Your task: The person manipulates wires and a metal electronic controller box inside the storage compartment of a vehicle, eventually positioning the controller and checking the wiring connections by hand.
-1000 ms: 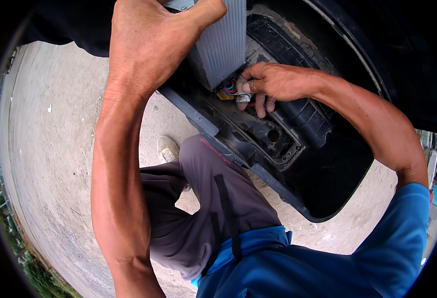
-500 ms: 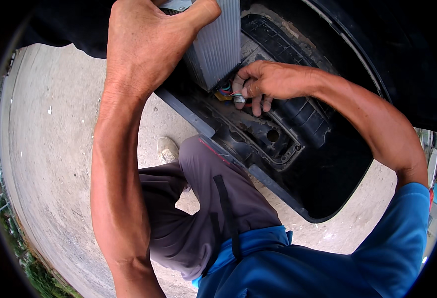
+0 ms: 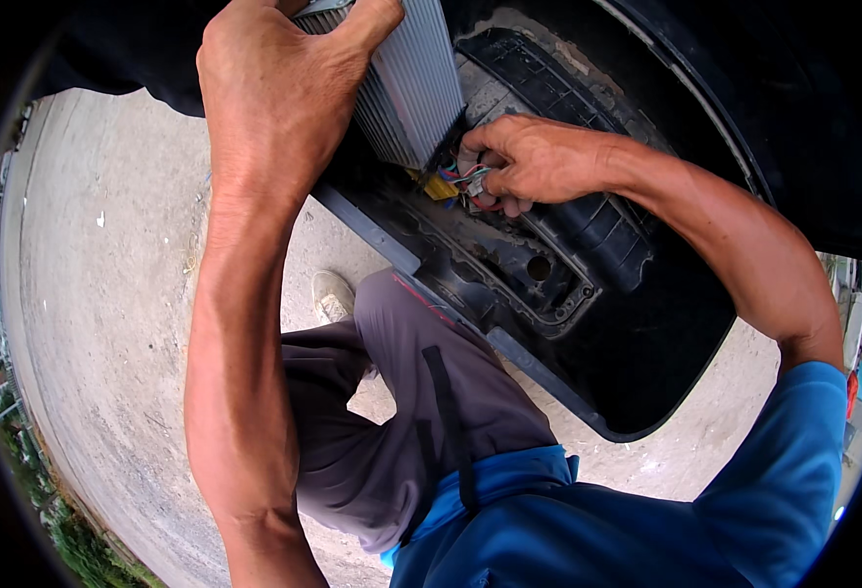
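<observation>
At the top, my left hand (image 3: 279,83) grips a ribbed silver metal box (image 3: 416,83), finned like a heat-sink casing, and holds it tilted; some of the fingers are hidden behind it. Below the box's lower end, my right hand (image 3: 524,162) pinches a small pale wire connector (image 3: 477,184) with thin coloured wires running into it. Beside the connector hangs a yellow plug (image 3: 437,185), close under the box's bottom corner. Both hands work over a black plastic compartment (image 3: 637,338), dusty inside, with a ribbed floor.
The compartment floor has a round hole (image 3: 539,268) inside a raised frame. Its grey front edge (image 3: 539,377) runs diagonally close to my knee (image 3: 392,304). Pale dusty ground (image 3: 107,294) lies to the left, with my shoe (image 3: 332,294) on it.
My left hand has shifted slightly left with the metal box, which tilts more. The yellow plug shows more fully. My right fingers have closed further round the connector and moved up a little.
</observation>
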